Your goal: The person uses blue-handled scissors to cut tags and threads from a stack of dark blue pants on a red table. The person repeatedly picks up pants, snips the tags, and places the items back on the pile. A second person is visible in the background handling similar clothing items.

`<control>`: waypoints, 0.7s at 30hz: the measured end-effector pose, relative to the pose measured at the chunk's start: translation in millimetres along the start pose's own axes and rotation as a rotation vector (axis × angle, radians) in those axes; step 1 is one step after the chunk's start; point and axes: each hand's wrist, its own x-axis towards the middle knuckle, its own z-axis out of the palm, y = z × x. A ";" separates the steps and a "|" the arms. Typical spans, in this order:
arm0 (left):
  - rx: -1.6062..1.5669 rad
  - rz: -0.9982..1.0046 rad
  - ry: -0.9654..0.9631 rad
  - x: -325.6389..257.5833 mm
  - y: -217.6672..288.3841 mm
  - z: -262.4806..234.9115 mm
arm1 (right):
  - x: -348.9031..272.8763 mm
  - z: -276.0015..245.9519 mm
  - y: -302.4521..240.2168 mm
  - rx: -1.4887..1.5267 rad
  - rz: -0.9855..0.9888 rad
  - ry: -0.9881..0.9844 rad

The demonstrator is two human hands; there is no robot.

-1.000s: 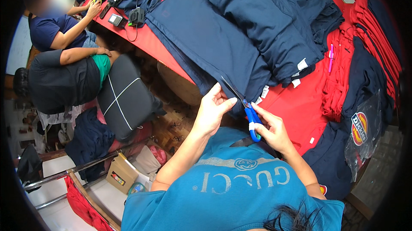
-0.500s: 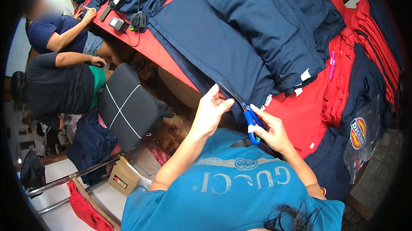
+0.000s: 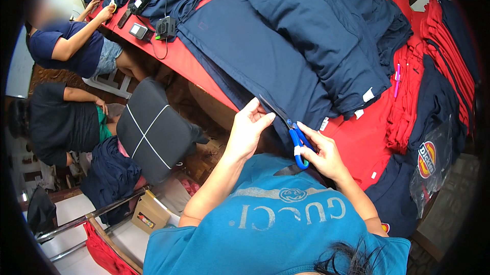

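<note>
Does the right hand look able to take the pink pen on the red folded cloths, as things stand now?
Probably not right away: the right hand is occupied with the blue scissors. The way itself looks free, since the pink pen lies uncovered on the red folded cloths.

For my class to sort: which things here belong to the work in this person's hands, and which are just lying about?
Seemingly in the work:
blue-handled scissors, held in the right hand
left hand, close by the blades
navy cloth at the hands

Apparently just lying about:
pink pen
black boxy device
clear plastic bag
cardboard box
</note>
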 end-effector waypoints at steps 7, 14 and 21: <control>-0.157 -0.039 0.057 11.0 -7.1 -15.6 | 3.0 1.3 -1.4 0.133 0.208 0.006; 0.029 0.017 -0.049 14.9 9.6 -16.6 | 23.2 10.3 -1.7 -0.036 -0.050 0.043; -0.096 -0.015 -0.026 29.2 9.4 -28.8 | 29.6 10.1 -6.6 0.201 0.198 0.010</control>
